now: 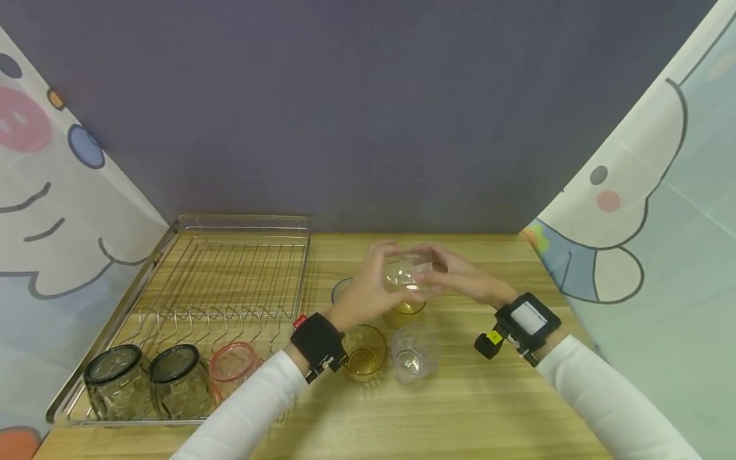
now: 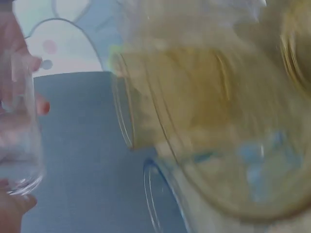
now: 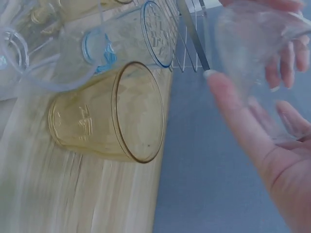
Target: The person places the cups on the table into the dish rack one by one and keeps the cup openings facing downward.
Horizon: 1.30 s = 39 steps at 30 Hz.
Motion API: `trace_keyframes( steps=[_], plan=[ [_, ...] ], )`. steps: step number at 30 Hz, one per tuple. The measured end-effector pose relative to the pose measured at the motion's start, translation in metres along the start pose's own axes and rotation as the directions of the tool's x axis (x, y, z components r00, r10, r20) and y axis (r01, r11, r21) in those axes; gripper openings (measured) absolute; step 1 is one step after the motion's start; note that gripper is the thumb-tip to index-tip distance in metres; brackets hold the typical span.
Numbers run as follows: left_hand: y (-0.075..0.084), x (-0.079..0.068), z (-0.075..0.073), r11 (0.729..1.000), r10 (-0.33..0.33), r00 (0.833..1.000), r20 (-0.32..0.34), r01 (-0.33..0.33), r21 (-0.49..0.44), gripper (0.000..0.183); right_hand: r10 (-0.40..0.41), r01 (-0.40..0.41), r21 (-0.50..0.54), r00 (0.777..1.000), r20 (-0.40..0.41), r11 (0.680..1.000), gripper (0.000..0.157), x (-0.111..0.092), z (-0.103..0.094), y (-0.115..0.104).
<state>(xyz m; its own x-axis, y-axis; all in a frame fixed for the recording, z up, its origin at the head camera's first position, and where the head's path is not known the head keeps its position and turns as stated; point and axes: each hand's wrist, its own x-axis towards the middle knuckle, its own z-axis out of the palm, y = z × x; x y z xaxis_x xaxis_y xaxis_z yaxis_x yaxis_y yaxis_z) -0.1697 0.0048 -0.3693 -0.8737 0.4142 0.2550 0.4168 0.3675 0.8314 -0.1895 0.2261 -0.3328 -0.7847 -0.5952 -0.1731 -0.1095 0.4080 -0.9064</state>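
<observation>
A clear glass (image 1: pixel 402 276) is held tilted between both hands, over the back of a cluster of glasses on the table. My left hand (image 1: pixel 370 286) grips it from the left, and my right hand (image 1: pixel 462 276) holds it at the other end, fingers and thumb around it. In the right wrist view the same clear glass (image 3: pixel 238 48) lies against the fingers and thumb. Below the hands stand an amber glass (image 1: pixel 365 361), a clear patterned glass (image 1: pixel 415 361), a second amber glass (image 1: pixel 409 312) and a blue-rimmed glass (image 1: pixel 339 291), partly hidden by the left hand.
A wire drying rack (image 1: pixel 230 268) in a metal tray fills the left of the table. Along its front, two dark glasses (image 1: pixel 115 383) and a pink-rimmed glass (image 1: pixel 232 370) stand upside down. A dark grey panel (image 1: pixel 368 128) closes off the back, with printed cloths at both sides.
</observation>
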Motion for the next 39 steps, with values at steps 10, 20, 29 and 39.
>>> trace_keyframes(
  steps=[10, 20, 29, 39],
  plan=[
    [-0.005, -0.005, 0.0, 0.88, -0.042, 0.987, -0.153, -0.036, -0.473, 0.075, -0.121, 0.128, 0.139, 0.991, -0.054, 0.982, 0.049, 0.007, 0.018, -0.009],
    [-0.008, 0.0, -0.003, 0.817, -0.235, 0.921, -0.311, 0.015, -0.576, 0.035, -0.1, 0.105, 0.05, 0.991, -0.086, 0.993, 0.061, 0.019, 0.034, -0.015],
    [-0.013, -0.004, -0.023, 0.826, -0.257, 0.905, -0.34, 0.023, -0.563, 0.03, -0.1, 0.096, -0.036, 0.986, -0.134, 0.995, 0.057, 0.018, 0.021, -0.014],
    [-0.021, -0.012, -0.054, 0.821, -0.264, 0.901, -0.345, 0.022, -0.571, 0.026, -0.097, 0.097, -0.009, 0.969, -0.228, 0.995, 0.053, 0.004, -0.009, 0.001]
  ],
)
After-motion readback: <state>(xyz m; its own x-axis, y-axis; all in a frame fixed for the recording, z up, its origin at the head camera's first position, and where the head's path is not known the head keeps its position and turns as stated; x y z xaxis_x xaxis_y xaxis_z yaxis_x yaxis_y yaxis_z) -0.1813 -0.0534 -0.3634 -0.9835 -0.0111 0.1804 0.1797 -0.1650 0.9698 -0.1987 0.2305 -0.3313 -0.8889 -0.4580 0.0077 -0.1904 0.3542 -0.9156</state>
